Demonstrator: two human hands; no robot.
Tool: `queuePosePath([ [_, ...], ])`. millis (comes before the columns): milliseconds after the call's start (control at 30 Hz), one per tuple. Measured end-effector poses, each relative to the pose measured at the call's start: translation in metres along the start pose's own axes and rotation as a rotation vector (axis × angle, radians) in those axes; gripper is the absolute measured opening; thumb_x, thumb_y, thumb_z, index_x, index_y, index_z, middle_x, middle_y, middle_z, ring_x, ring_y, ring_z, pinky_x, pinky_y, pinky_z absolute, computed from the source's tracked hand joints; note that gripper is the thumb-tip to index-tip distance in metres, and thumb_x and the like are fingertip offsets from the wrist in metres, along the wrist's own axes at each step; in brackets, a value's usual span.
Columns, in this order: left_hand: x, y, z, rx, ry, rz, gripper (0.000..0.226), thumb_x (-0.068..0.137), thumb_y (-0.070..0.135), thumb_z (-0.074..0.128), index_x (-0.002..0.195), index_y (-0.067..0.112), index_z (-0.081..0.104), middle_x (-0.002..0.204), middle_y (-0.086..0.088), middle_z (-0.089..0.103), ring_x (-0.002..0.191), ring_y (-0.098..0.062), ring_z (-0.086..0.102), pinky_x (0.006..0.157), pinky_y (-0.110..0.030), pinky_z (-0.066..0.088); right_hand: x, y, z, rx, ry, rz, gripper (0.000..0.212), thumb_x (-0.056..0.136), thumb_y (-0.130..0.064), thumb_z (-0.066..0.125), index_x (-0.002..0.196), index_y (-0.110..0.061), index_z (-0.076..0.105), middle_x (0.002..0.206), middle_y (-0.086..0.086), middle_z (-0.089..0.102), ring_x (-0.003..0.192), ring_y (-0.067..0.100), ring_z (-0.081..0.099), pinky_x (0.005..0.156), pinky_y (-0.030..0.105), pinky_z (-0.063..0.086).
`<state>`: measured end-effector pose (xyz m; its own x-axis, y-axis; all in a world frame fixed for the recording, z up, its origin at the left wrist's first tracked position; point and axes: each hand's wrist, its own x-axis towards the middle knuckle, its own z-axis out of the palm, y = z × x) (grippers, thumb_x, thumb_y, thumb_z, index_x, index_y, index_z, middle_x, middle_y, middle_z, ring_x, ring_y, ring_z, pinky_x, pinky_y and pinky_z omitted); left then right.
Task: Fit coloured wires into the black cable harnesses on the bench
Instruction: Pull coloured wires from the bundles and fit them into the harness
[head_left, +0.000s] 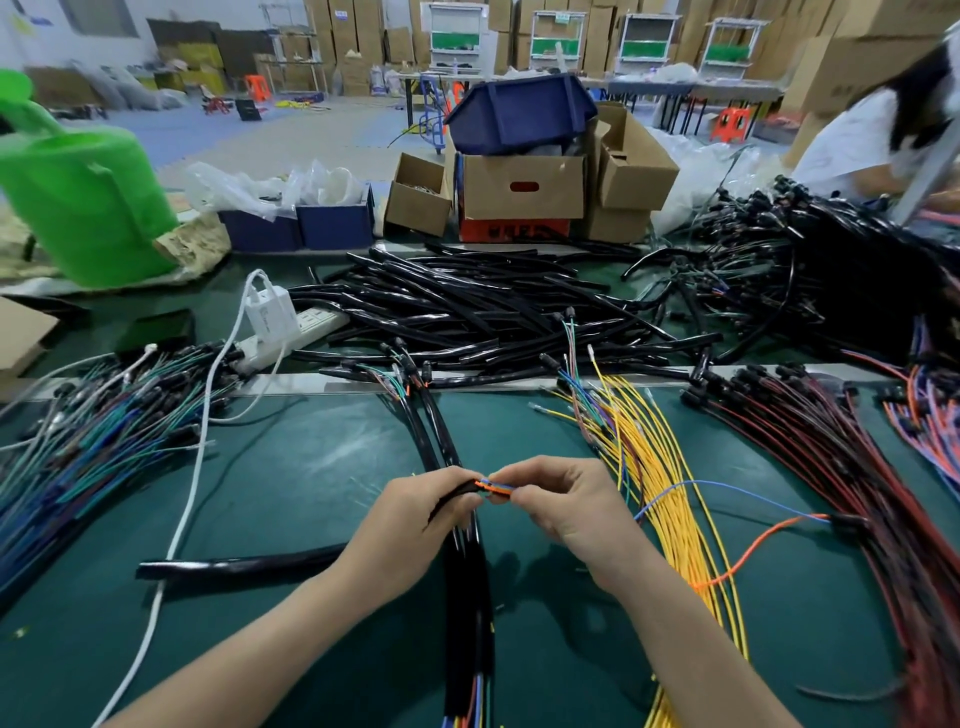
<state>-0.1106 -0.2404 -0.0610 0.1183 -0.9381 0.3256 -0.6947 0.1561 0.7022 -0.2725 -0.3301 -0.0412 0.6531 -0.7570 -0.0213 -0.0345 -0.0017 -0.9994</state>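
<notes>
My left hand grips the end of a black cable harness above the green bench. My right hand pinches the tips of an orange wire and a blue wire at the mouth of that harness. The orange wire and the blue wire trail off to the right, into a red and black bundle. More black harnesses with coloured wires at their near ends run under my hands toward me. A bundle of yellow wires lies just right of my right hand.
A heap of black harnesses fills the middle of the bench. Blue-green wire bundles lie left, red-black ones right. A white power strip and its cord, a green watering can, cardboard boxes, another person far right.
</notes>
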Motion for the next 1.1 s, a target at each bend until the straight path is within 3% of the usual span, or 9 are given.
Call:
queuePosePath([
  [167,0.002,0.0,-0.009,0.18,-0.13,0.044,0.017,0.094,0.025,0.054,0.105,0.023,0.066,0.072,0.023,0.057,0.072,-0.003,0.056,0.071,-0.028,0.047,0.001,0.001,0.0,-0.194,0.024,-0.038,0.035,0.078,0.008,0.058,0.073,-0.022,0.075,0.064,-0.001,0.07,0.056,0.011,0.049,0.056,0.02,0.037],
  [300,0.004,0.001,-0.014,0.318,-0.256,0.057,0.023,0.096,0.031,0.052,0.116,0.029,0.061,0.093,0.016,0.065,0.089,-0.007,0.057,0.079,-0.03,0.045,-0.001,0.003,0.0,-0.362,0.002,-0.065,0.03,0.077,0.001,0.06,0.073,-0.025,0.073,0.043,-0.018,0.053,0.039,0.004,0.03,0.042,0.015,0.024],
  [400,0.006,0.003,-0.014,0.351,-0.321,0.053,0.019,0.096,0.032,0.049,0.112,0.03,0.061,0.086,0.018,0.062,0.085,-0.005,0.055,0.079,-0.031,0.046,-0.002,0.003,0.0,-0.385,-0.014,-0.077,0.029,0.076,0.0,0.061,0.071,-0.026,0.073,0.042,-0.017,0.051,0.039,0.004,0.031,0.043,0.013,0.024],
  [467,0.005,0.004,-0.012,0.357,-0.385,0.033,0.012,0.097,0.033,0.048,0.096,0.032,0.06,0.074,0.017,0.057,0.076,-0.004,0.053,0.075,-0.033,0.046,-0.002,0.003,-0.001,-0.4,-0.06,-0.071,0.027,0.075,-0.002,0.062,0.07,-0.026,0.073,0.045,-0.012,0.05,0.042,0.004,0.031,0.045,0.016,0.025],
  [600,0.007,0.006,-0.01,0.288,-0.416,0.002,0.02,0.096,0.032,0.048,0.076,0.031,0.052,0.064,0.017,0.056,0.067,-0.002,0.054,0.068,-0.021,0.044,0.0,0.002,-0.008,-0.372,-0.117,-0.05,0.025,0.076,-0.002,0.061,0.074,-0.023,0.075,0.046,-0.008,0.044,0.044,0.005,0.028,0.044,0.017,0.023],
  [700,0.008,0.005,-0.011,0.261,-0.44,0.007,0.03,0.096,0.031,0.049,0.066,0.035,0.045,0.063,0.017,0.056,0.064,0.003,0.053,0.062,-0.01,0.036,0.001,0.002,-0.009,-0.382,-0.143,-0.022,0.026,0.077,-0.001,0.06,0.075,-0.022,0.075,0.053,0.0,0.051,0.043,0.003,0.03,0.044,0.015,0.025],
  [767,0.008,0.005,-0.01,0.262,-0.466,0.031,0.029,0.095,0.03,0.049,0.067,0.033,0.044,0.062,0.018,0.055,0.063,0.004,0.052,0.061,-0.009,0.035,0.001,0.003,-0.008,-0.382,-0.154,0.0,0.026,0.076,-0.001,0.06,0.074,-0.023,0.074,0.063,0.006,0.059,0.045,0.002,0.034,0.047,0.015,0.028],
  [900,0.008,0.006,-0.01,0.228,-0.478,0.027,0.026,0.096,0.029,0.049,0.071,0.033,0.046,0.061,0.019,0.056,0.062,0.004,0.051,0.062,-0.01,0.036,0.0,0.002,-0.008,-0.349,-0.17,0.014,0.024,0.077,0.001,0.062,0.072,-0.021,0.068,0.071,0.0,0.068,0.06,0.011,0.047,0.058,0.023,0.037],
  [1100,0.009,0.009,-0.011,0.194,-0.562,0.007,0.026,0.098,0.025,0.047,0.074,0.019,0.051,0.058,0.014,0.05,0.056,0.004,0.046,0.058,-0.009,0.033,-0.002,0.0,-0.006,-0.431,-0.192,-0.004,0.024,0.076,-0.006,0.068,0.067,-0.028,0.065,0.079,-0.006,0.053,0.049,0.007,0.035,0.05,0.014,0.03],
])
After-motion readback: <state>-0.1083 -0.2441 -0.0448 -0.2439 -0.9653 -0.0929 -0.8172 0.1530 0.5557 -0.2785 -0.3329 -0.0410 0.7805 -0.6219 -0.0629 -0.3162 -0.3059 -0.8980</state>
